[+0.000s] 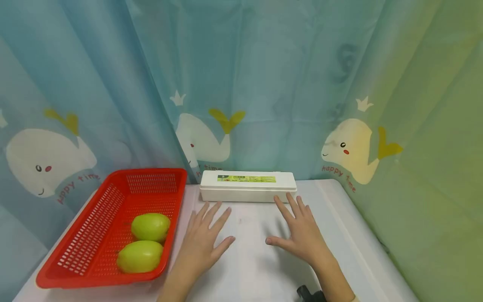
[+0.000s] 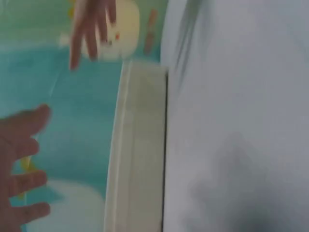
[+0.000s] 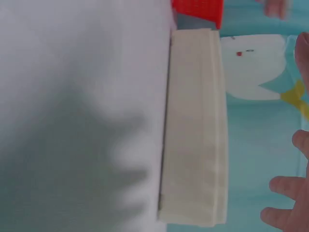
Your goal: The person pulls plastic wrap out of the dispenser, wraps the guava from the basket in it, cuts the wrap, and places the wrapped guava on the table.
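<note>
"Fingers, quick?"
"From my remote desk I'm seeing left hand [image 1: 205, 237] and right hand [image 1: 302, 235] hovering, digits spread, grasping nothing."
"White box [image 1: 247, 193]?"
"Lying lengthwise on the table [image 1: 249, 243], just beyond both hands, right of the red basket [image 1: 84, 241]. Lid [image 1: 247, 184] is sitting closed."
"Handling?"
"I'm guessing stiff, smooth plastic, a bit slippery, fairly light unless loaded; contents aren't showing. I'd be gripping both short ends, low, under the lid seam, since pulling higher might be popping it off."
</note>
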`<state>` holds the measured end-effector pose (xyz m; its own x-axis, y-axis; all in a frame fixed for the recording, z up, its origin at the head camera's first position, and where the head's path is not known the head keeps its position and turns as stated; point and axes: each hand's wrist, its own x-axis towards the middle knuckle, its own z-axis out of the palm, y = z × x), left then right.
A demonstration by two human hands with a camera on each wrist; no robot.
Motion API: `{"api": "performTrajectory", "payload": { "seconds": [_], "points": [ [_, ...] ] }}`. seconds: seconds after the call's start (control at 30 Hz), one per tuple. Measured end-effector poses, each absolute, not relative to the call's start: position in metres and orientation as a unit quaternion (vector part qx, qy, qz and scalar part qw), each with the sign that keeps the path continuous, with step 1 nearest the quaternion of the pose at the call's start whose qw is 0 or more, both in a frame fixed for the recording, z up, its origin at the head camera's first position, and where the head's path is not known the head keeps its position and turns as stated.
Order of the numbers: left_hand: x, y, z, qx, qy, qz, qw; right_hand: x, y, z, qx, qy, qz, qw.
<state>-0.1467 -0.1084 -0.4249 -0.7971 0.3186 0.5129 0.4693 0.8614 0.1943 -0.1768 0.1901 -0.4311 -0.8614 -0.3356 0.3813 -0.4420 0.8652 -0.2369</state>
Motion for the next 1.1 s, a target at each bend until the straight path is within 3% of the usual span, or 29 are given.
{"api": "performTrajectory", "payload": {
  "seconds": [0.13, 0.67, 0.93, 1.1],
  "points": [
    [-0.159, -0.087, -0.431, -0.243, -0.92, -0.172, 0.257, -0.187, 0.192, -0.437, 0.203, -0.953, 0.147, 0.169],
    [-0.222, -0.078, -0.448, -0.197, -0.951, -0.12, 0.207, -0.238, 0.187, -0.446, 0.224, -0.954, 0.101, 0.17],
    [-0.25, -0.082, -0.448, -0.169, -0.952, -0.121, 0.226, -0.266, 0.182, -0.448, 0.211, -0.949, 0.102, 0.212],
    [-0.267, -0.086, -0.456, -0.147, -0.95, -0.143, 0.236, -0.283, 0.185, -0.449, 0.208, -0.953, 0.093, 0.201]
  ]
}}
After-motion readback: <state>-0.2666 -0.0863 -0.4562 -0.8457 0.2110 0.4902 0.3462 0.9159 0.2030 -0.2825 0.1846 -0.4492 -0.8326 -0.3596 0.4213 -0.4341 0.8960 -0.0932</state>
